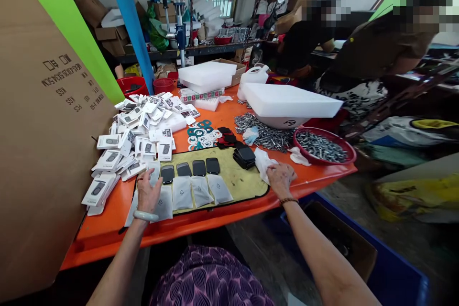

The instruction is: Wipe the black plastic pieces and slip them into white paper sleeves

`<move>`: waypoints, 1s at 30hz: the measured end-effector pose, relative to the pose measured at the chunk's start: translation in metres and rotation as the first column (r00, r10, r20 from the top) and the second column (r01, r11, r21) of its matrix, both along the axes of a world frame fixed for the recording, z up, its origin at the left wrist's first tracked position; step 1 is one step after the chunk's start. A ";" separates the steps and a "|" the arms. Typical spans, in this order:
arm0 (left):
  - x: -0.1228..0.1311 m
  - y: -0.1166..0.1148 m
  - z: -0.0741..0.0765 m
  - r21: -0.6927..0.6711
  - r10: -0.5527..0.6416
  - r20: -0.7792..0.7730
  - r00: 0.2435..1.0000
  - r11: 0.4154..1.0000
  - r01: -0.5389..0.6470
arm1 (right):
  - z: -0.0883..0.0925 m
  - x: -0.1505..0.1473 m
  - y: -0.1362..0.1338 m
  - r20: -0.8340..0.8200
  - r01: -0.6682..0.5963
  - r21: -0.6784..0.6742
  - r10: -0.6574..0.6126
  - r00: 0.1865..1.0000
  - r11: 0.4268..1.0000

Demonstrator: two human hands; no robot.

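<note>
My left hand (147, 193) is at the left end of the yellow mat (244, 186), thumb and fingers apart, over whitish translucent pouches. Beside it several dark, rounded-square flat pieces (199, 168) lie in a row. Below them is a row of pouches with a printed triangle mark (182, 193). At the mat's right edge my right hand (281, 179) is closed on a crumpled white cloth or tissue (264, 162); its fingertips are partly hidden. A stack of dark flat pieces (244, 155) sits just left of that cloth.
Small white printed boxes (143, 119) are heaped on the left, beside a tall cardboard box (43, 129). White and teal rings (202, 136), loose metal parts (265, 131) and a red basin of metal parts (322, 146) lie farther back. White foam blocks (290, 99) stand behind. Two people sit at the right.
</note>
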State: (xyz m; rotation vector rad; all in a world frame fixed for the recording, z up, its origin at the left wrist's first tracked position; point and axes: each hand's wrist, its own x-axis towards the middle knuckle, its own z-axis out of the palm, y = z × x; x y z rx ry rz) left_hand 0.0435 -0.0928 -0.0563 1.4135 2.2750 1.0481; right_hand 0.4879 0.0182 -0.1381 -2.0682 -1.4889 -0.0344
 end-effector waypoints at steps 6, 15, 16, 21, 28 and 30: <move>0.065 -0.020 0.008 0.033 -0.194 0.534 0.823 0.977 0.208 | 0.046 -0.044 -0.043 -0.080 -0.039 0.310 0.067 0.995 0.950; 0.130 -0.029 0.023 0.195 -0.272 0.910 0.313 0.947 0.256 | 0.087 -0.194 -0.127 -0.197 -0.529 0.455 0.660 0.725 0.716; 0.125 -0.028 0.021 0.195 -0.254 0.912 0.323 0.960 0.203 | 0.084 -0.202 -0.129 -0.232 -0.566 0.439 0.696 0.679 0.698; 0.086 -0.031 0.016 0.092 -0.144 0.932 0.332 0.982 0.165 | 0.088 -0.219 -0.110 -0.664 -0.664 0.296 0.648 0.373 0.686; 0.064 -0.043 0.020 0.045 -0.161 0.943 0.292 0.929 0.367 | 0.105 -0.241 -0.079 -0.960 -0.862 0.092 0.273 0.055 0.499; 0.062 -0.047 0.021 0.040 -0.186 0.899 0.397 0.937 0.347 | 0.100 -0.247 -0.079 -0.960 -0.838 0.091 0.272 0.070 0.538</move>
